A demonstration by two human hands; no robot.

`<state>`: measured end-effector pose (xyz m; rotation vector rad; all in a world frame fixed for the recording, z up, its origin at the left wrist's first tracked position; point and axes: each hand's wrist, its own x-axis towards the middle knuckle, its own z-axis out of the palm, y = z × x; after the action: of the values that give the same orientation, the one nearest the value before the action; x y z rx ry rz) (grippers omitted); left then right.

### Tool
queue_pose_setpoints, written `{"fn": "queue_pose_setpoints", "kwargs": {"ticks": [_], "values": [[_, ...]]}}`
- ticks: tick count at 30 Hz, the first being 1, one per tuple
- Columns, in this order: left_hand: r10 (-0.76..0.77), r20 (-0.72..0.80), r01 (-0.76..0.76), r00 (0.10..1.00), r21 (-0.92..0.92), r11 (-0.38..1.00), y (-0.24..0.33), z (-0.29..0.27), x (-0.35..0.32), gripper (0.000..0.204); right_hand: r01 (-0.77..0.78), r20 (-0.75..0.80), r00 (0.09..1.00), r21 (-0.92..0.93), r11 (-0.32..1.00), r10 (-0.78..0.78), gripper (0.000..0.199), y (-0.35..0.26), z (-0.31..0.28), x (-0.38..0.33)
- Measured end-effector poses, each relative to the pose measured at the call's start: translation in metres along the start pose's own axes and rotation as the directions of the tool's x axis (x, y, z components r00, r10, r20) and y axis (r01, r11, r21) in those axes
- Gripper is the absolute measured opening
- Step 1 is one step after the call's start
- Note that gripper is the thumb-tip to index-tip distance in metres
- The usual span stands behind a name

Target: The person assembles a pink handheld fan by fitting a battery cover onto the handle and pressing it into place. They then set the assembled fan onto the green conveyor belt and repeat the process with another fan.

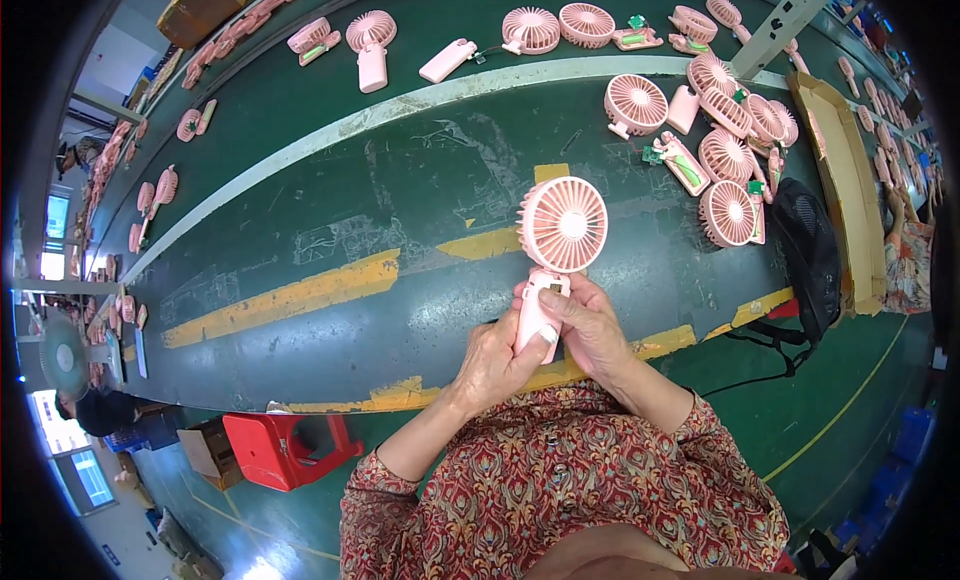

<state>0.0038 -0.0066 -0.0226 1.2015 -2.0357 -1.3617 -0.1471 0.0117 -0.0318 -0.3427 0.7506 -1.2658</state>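
Observation:
A pink handheld fan (566, 224) stands upright in front of me, its round ribbed head above and its pink handle (541, 298) between my hands. My left hand (497, 358) wraps the handle's lower left side, thumb lying along its front. From the right, my right hand (590, 325) grips the handle with the thumb pressed near a small dark opening on its upper front. The fingers behind the handle are mostly hidden. Beyond, to the right, lies a cluster of similar pink fans (727, 156), some with handles opened, showing green parts inside.
A pale rail (370, 120) divides the dark green worktable (300, 340) from a strip bearing more fans (530, 30). To the right are a black bag (806, 250) and a long cardboard tray (845, 180). A red stool (270, 450) stands on the floor at left.

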Motion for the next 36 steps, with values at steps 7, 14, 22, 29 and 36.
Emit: {"fn": "queue_pose_setpoints", "kwargs": {"ticks": [7, 14, 22, 29, 36], "values": [[-0.188, 0.178, 0.244, 0.966, -0.388, 0.889, -0.016, -0.004, 0.006, 0.029, 0.002, 0.013, 1.000, -0.152, 0.988, 0.000, 0.037, -0.002, 0.001, 0.008], [-0.192, 0.222, 0.270, 0.956, -0.410, 0.871, -0.020, -0.006, 0.008, 0.026, 0.008, 0.073, 0.997, -0.260, 0.966, 0.012, 0.032, -0.006, -0.001, 0.017], [-0.200, 0.048, 0.183, 0.979, -0.648, 0.739, -0.020, -0.047, 0.026, 0.031, 0.227, 0.171, 0.974, -0.796, 0.561, -0.152, 0.032, -0.032, -0.026, 0.065], [0.200, -0.624, -0.001, 0.756, 0.305, 0.952, -0.018, -0.162, 0.085, 0.026, 0.325, 0.426, 0.734, -0.904, -0.278, -0.529, 0.032, -0.056, -0.056, 0.116], [0.452, -0.555, 0.415, 0.698, 0.828, 0.377, -0.084, -0.256, 0.155, 0.032, 0.299, 0.496, 0.758, -0.842, -0.450, -0.424, 0.041, -0.053, -0.052, 0.121]]}}
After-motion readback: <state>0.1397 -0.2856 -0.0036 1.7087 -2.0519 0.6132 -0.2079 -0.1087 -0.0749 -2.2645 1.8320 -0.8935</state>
